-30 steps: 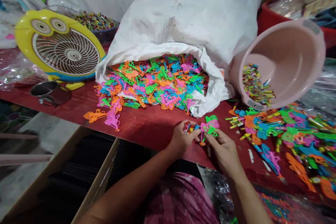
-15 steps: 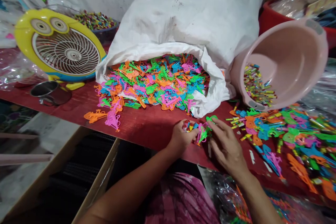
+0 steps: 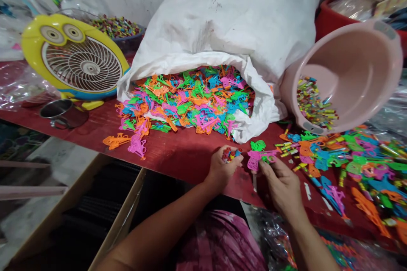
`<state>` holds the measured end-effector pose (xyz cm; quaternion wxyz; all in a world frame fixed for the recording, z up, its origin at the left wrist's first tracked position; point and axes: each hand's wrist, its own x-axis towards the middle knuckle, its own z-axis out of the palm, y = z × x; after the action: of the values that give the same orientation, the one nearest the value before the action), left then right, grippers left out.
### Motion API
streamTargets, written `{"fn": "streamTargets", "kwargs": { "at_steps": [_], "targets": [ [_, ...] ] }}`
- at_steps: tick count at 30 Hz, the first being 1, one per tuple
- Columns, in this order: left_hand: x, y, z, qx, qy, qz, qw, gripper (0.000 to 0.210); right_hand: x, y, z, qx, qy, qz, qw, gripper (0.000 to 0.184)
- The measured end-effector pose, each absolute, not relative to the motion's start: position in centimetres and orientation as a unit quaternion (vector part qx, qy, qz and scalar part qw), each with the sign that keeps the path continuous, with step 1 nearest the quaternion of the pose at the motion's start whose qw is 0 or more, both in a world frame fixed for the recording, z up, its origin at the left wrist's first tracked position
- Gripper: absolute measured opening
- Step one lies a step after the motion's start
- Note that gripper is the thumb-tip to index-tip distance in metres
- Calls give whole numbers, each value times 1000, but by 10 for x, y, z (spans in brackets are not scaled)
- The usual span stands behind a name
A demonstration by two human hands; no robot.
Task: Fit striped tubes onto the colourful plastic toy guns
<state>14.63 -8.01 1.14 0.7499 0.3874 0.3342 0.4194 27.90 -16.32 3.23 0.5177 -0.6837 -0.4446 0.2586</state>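
My left hand [image 3: 222, 170] is closed around a small bundle of short coloured sticks [image 3: 231, 154], red, yellow and blue, whose ends poke out past the thumb. To its right, my right hand [image 3: 281, 184] pinches small plastic toy guns: a pink one [image 3: 253, 161] and a green one [image 3: 257, 145] show beyond the fingertips. The two hands are apart, just above the table's front edge. Behind them a white sack [image 3: 235, 21] lies open, with many coloured toy guns [image 3: 190, 101] spilling from its mouth.
A tilted pink basin [image 3: 359, 80] holds more short sticks. Mixed toy guns and sticks [image 3: 356, 156] are heaped at the right. A yellow fan [image 3: 87, 67] and a metal mug [image 3: 63, 113] stand at the left. Below the red table [image 3: 178, 159] is an open box [image 3: 95, 207].
My right hand has moved a little right and down, away from my left. The pink and green toy guns went with it and now point differently. My left hand keeps its bundle.
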Motion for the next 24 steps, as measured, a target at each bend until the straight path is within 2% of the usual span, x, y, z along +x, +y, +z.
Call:
{"fn": "streamTargets", "kwargs": {
  "at_steps": [3,6,19,24],
  "targets": [
    [153,-81,1,391,338,421,745,25,270,-164,37,-672,-370,330,550,25],
    [154,-82,-2,407,336,420,738,24,264,-163,39,-675,-368,335,545,23],
    [153,-86,-5,454,339,431,702,13,261,-163,33,-699,-512,179,466,19],
    [148,-87,-2,533,359,432,633,7,258,-159,45,-719,-537,140,418,30]
  ]
}}
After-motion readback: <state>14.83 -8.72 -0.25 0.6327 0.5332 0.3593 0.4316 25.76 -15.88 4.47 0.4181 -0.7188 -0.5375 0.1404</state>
